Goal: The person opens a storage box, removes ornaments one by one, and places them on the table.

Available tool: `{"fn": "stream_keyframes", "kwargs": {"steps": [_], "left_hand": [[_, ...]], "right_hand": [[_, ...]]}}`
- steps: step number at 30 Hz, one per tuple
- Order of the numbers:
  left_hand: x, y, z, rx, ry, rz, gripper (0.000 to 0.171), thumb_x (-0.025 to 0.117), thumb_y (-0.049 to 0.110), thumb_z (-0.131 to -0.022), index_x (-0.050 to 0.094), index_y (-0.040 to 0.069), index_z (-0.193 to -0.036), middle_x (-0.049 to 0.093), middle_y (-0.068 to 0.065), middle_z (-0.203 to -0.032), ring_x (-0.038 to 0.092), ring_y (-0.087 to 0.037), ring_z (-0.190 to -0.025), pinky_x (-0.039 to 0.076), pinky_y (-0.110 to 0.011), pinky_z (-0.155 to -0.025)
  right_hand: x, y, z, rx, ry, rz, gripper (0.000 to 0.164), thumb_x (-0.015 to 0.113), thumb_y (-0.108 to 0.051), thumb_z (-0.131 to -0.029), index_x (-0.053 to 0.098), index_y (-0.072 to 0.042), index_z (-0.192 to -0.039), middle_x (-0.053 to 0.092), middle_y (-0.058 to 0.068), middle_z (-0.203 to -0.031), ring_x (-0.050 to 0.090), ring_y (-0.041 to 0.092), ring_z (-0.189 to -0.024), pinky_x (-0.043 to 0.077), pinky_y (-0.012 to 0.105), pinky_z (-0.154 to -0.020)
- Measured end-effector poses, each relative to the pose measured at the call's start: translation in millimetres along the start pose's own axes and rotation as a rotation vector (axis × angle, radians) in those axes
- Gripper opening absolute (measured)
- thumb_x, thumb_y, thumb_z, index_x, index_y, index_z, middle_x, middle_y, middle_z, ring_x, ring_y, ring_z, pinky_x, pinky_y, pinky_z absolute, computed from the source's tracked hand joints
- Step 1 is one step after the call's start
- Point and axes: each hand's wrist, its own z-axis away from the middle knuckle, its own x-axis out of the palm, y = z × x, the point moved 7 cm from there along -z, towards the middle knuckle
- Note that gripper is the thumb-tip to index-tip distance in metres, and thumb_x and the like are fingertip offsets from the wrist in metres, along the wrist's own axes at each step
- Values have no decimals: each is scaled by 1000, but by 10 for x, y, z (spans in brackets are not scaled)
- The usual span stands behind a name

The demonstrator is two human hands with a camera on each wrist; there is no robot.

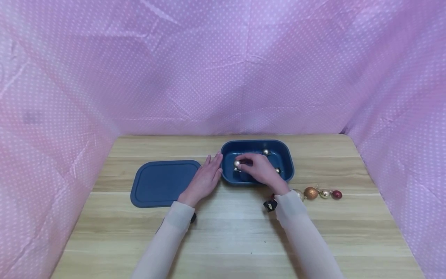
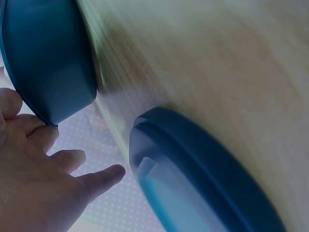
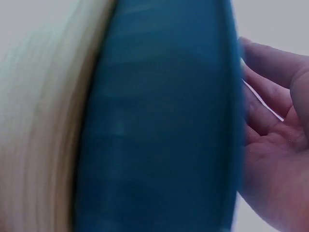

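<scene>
A dark blue rectangular box [image 1: 290,161] stands toward the back of the wooden table. Inside it, my right hand [image 1: 261,169] pinches a small gold bauble [image 1: 237,163] between thumb and fingers, near the left end. Another gold bauble [image 1: 266,152] lies by the back wall, and a third [image 1: 277,170] shows beside my wrist. My left hand [image 1: 203,179] touches the left rim with extended fingers, also seen against the box [image 2: 53,63] in the left wrist view. In the right wrist view the box wall [image 3: 159,121] hides the right fingertips.
A flat blue lid [image 1: 163,184] lies on the table [image 1: 226,240] left of the box. Right of the box sits a row of baubles: a copper one [image 1: 311,193], a gold one [image 1: 325,193] and a red one [image 1: 336,194], with another partly behind the right sleeve. Pink dotted cloth [image 1: 209,77] surrounds the table.
</scene>
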Motion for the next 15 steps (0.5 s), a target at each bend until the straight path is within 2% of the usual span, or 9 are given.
{"fn": "stream_keyframes", "kwargs": {"steps": [5,11,15], "left_hand": [[-5,15,6,-1,-6,-6,57,35,32,-114,20,16,-167,17,-1,-172,12,-36,-158,22,-66,-120],[-4,19,5,6,-13,-13,57,33,33,-114,19,15,-167,16,-1,-172,11,-37,-158,21,-64,-120],[-3,10,0,0,-18,-19,57,33,34,-114,18,16,-167,15,0,-172,9,-35,-158,21,-64,-121]], "right_hand": [[-139,-81,136,-19,60,4,32,72,-26,-100,73,-11,-128,72,7,-129,67,26,-119,55,48,-99],[-297,-156,294,-79,156,25,28,74,-23,-98,75,-11,-124,74,5,-123,69,25,-114,55,48,-97],[-375,-189,415,-80,192,11,27,75,-24,-98,76,-12,-122,75,2,-122,68,23,-116,54,48,-99]]}}
